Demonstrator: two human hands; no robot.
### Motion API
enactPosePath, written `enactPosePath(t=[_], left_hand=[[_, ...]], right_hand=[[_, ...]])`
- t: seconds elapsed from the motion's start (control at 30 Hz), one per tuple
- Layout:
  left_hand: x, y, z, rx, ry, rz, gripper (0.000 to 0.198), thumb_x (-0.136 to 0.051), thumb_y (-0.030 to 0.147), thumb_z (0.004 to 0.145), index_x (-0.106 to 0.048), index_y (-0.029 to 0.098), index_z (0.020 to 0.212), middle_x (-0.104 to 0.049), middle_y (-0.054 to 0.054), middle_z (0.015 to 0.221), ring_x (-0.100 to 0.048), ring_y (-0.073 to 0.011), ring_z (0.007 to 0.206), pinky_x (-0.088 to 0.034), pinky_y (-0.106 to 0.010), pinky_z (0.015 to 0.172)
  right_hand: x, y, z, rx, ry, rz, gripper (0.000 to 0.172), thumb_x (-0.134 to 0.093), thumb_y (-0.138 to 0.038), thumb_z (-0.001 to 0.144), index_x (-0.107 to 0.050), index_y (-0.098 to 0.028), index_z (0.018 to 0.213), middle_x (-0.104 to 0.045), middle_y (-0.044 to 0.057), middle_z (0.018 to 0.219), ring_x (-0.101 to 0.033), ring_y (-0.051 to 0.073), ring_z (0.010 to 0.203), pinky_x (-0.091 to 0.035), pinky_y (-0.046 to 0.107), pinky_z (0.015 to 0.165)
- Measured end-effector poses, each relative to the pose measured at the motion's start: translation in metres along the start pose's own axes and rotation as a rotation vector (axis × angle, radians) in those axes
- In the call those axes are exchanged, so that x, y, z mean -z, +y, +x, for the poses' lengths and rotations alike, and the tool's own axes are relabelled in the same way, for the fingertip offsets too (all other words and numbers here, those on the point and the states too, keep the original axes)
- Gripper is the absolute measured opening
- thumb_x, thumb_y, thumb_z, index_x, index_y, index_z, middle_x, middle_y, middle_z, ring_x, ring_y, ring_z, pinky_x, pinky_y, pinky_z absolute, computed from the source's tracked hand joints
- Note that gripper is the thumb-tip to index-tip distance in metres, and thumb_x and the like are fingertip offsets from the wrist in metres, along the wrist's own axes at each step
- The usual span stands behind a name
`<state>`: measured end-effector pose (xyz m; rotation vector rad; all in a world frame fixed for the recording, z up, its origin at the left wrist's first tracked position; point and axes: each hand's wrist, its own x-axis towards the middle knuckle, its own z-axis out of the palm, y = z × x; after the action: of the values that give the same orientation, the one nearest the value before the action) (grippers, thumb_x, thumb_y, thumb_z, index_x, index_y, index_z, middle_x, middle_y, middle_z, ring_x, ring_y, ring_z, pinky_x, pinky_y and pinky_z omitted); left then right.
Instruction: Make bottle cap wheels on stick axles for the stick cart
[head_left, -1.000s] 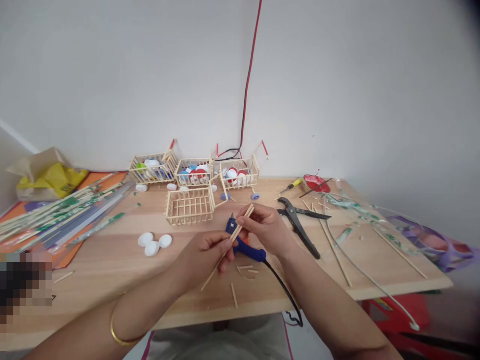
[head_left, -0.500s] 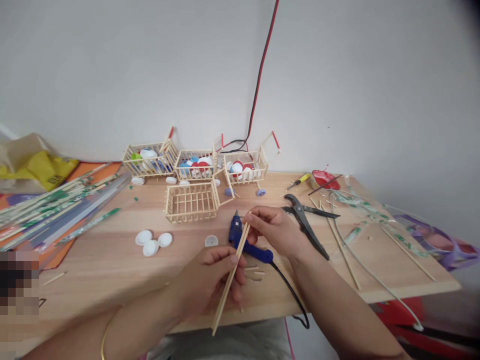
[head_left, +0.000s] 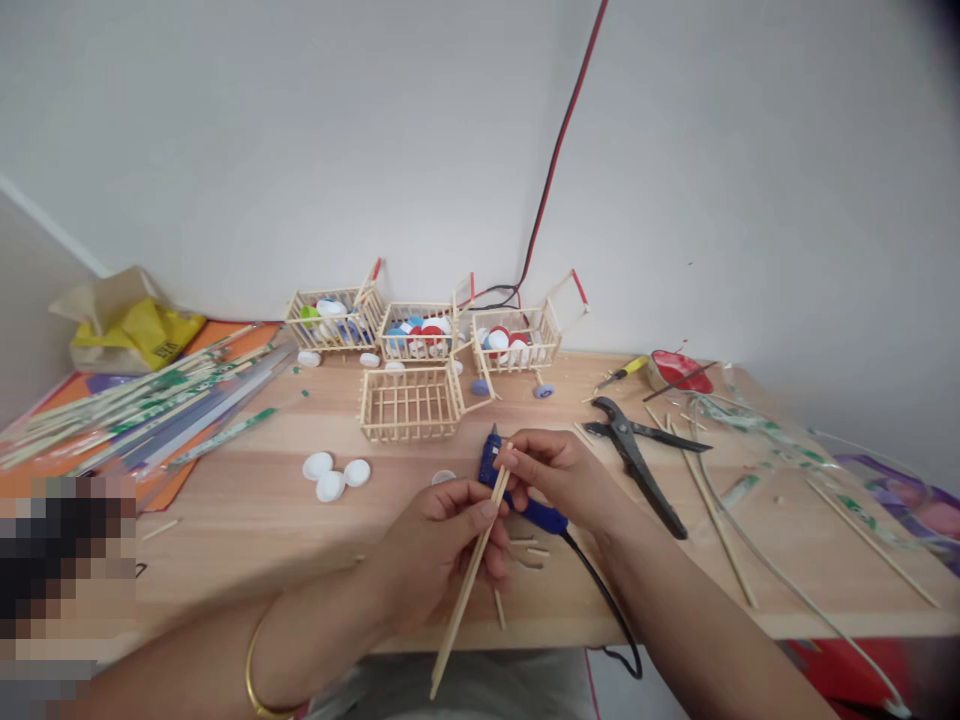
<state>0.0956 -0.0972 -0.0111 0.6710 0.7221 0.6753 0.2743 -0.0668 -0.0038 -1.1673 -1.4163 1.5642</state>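
Gripping thin sticks (head_left: 459,620) between them, both hands were closed on the bundle: the left hand (head_left: 442,545) pinched it near the middle and the right hand (head_left: 562,478) pinched its upper end. The sticks slanted from just above the blue glue gun (head_left: 546,518) down past the near edge of the desk (head_left: 225,520). Farther back stood an empty basket (head_left: 411,403), with three white caps (head_left: 330,478) to its left and black pliers (head_left: 637,465) lying just right of the right hand.
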Motion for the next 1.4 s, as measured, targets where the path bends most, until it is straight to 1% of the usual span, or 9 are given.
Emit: enactPosePath(t=[0.17,0.37,0.53,0.7,0.87,1.0,1.2,1.3,1.4], left_hand=[[0.000,0.014,-0.001,-0.074,0.057,0.098,0.025,-0.072,0.036,0.071,-0.065,0.012,0.077,-0.064,-0.004,0.079,-0.056,-0.0099,0.064,-0.051,-0.025,0.062],[0.004,0.012,0.004,-0.126,0.084,0.268,0.024,-0.068,0.036,0.073,-0.067,0.012,0.077,-0.064,-0.003,0.072,-0.057,-0.0103,0.062,-0.047,-0.023,0.062],[0.008,0.015,0.004,-0.288,0.152,0.404,0.019,-0.065,0.032,0.075,-0.066,0.013,0.072,-0.059,0.001,0.061,-0.048,-0.0080,0.055,-0.039,-0.020,0.054],[0.011,0.025,0.004,-0.445,0.344,0.455,0.014,-0.066,0.027,0.072,-0.062,0.015,0.067,-0.057,0.003,0.062,-0.050,-0.0094,0.061,-0.040,-0.021,0.059],[0.015,0.030,0.005,-0.420,0.340,0.440,0.018,-0.067,0.030,0.070,-0.060,0.015,0.064,-0.057,0.003,0.059,-0.049,-0.0097,0.058,-0.039,-0.021,0.057],[0.019,0.036,0.008,-0.415,0.362,0.370,0.021,-0.068,0.033,0.068,-0.059,0.014,0.064,-0.054,0.003,0.057,-0.044,-0.0086,0.054,-0.035,-0.021,0.054],[0.016,0.034,0.001,-0.399,0.366,0.347,0.021,-0.063,0.033,0.074,-0.054,0.016,0.064,-0.048,0.005,0.054,-0.042,-0.0093,0.053,-0.033,-0.021,0.052],[0.009,0.026,-0.015,-0.556,0.376,0.458,0.016,-0.055,0.029,0.082,-0.054,0.017,0.071,-0.056,0.000,0.067,-0.050,-0.0128,0.064,-0.039,-0.024,0.061],[0.004,0.020,-0.032,-0.752,0.188,0.603,0.013,-0.051,0.021,0.083,-0.052,0.018,0.071,-0.054,0.000,0.068,-0.051,-0.0135,0.067,-0.040,-0.027,0.068]], right_hand=[[-0.006,0.004,0.000,0.090,-0.063,0.010,0.026,-0.064,-0.041,0.081,-0.063,-0.015,0.078,-0.063,0.000,0.067,-0.055,0.007,0.053,-0.042,0.018,0.051],[-0.014,0.009,0.001,0.097,-0.005,-0.099,0.029,-0.060,-0.044,0.083,-0.060,-0.015,0.075,-0.059,-0.001,0.063,-0.052,0.007,0.053,-0.040,0.019,0.051],[-0.017,0.004,-0.001,0.127,0.066,-0.173,0.029,-0.065,-0.043,0.079,-0.057,-0.016,0.072,-0.055,-0.003,0.060,-0.050,0.008,0.052,-0.038,0.019,0.050],[-0.028,-0.003,-0.004,-0.006,-0.008,-0.118,0.029,-0.070,-0.040,0.075,-0.054,-0.016,0.073,-0.055,-0.003,0.059,-0.050,0.007,0.050,-0.036,0.019,0.048],[-0.040,-0.013,-0.006,-0.134,-0.057,-0.035,0.028,-0.069,-0.039,0.075,-0.054,-0.016,0.077,-0.051,-0.006,0.057,-0.045,0.005,0.047,-0.032,0.018,0.046],[-0.048,-0.021,-0.004,-0.100,0.065,-0.064,0.029,-0.066,-0.042,0.078,-0.055,-0.015,0.077,-0.050,-0.005,0.062,-0.041,0.004,0.049,-0.030,0.017,0.046],[-0.060,-0.026,0.004,0.068,0.311,-0.337,0.025,-0.059,-0.041,0.082,-0.058,-0.017,0.080,-0.050,-0.004,0.058,-0.044,0.008,0.051,-0.034,0.020,0.047],[-0.062,-0.023,0.010,0.137,0.450,-0.473,0.018,-0.058,-0.036,0.082,-0.059,-0.018,0.085,-0.055,-0.002,0.062,-0.049,0.011,0.054,-0.038,0.021,0.050],[-0.067,-0.018,0.020,0.161,0.505,-0.607,0.013,-0.058,-0.031,0.081,-0.060,-0.019,0.082,-0.059,0.000,0.063,-0.053,0.012,0.055,-0.040,0.022,0.052]])
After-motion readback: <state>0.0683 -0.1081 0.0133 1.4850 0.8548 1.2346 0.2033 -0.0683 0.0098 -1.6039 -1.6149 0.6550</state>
